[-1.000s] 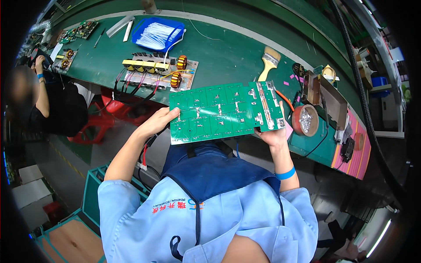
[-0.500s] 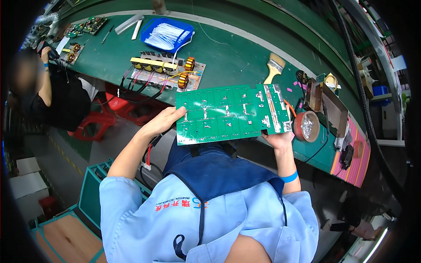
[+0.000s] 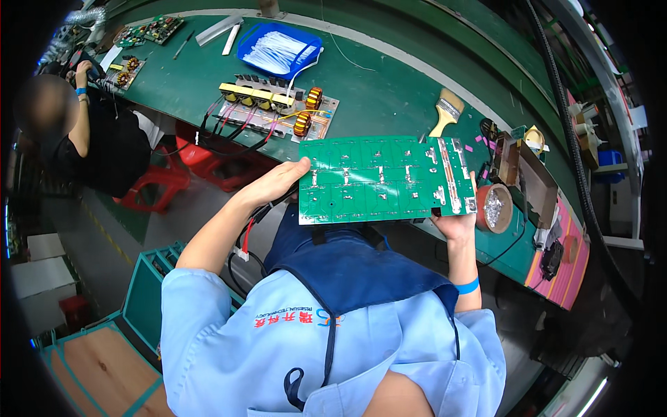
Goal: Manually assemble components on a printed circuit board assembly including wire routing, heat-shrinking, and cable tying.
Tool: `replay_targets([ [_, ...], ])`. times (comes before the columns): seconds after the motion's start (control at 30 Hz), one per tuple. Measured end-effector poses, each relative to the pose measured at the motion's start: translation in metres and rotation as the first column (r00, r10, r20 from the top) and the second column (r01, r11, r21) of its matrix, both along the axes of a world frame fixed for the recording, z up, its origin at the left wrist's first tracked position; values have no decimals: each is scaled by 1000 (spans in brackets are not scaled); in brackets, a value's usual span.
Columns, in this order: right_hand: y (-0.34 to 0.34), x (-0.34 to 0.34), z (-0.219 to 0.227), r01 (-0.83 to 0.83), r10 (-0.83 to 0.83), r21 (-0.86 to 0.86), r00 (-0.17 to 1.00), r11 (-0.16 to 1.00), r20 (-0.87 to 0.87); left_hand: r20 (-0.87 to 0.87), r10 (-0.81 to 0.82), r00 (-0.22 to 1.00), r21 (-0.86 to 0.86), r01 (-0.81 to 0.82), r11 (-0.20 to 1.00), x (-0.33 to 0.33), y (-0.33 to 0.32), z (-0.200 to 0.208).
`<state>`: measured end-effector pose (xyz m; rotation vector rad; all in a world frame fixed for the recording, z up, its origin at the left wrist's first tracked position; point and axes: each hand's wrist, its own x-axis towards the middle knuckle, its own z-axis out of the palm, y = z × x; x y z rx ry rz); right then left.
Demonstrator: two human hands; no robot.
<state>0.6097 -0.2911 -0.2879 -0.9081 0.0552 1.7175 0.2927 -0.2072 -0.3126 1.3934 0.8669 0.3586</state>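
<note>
A large green circuit board (image 3: 375,182) is held level in front of my body, solder side up, with shiny joints and bare strips toward its right end. My left hand (image 3: 281,179) grips its left edge, thumb on top and the other fingers hidden below. At the right end, my right hand (image 3: 456,221) supports it from underneath, fingers partly behind the edge. Black and red wires (image 3: 248,233) hang beneath my left hand. The underside of the board is out of sight.
Beyond the held board, another board with yellow transformers (image 3: 256,96) lies on the green bench (image 3: 375,90). Behind it stands a blue tray (image 3: 243,50) of white cable ties. A brush (image 3: 447,111) and a round tub (image 3: 495,208) lie rightward. A co-worker (image 3: 104,149) sits at left.
The bench and its objects have shifted slightly right in view. The held board also sits a little further right, with both hands keeping their grip.
</note>
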Motion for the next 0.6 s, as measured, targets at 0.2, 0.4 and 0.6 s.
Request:
replay_targets([
  [0.2,-1,4,-3,64,-63,-69,998,996,14,-9,-7,1000,2,7,1000,4,2,-4],
  [0.4,-2,7,-5,42,-42,-52,999,998,6,-36,20,999,-34,-21,999,6,3,-3],
  [0.6,-5,9,-4,69,-67,26,994,997,-81,-30,63,998,-57,-64,996,7,7,-9],
])
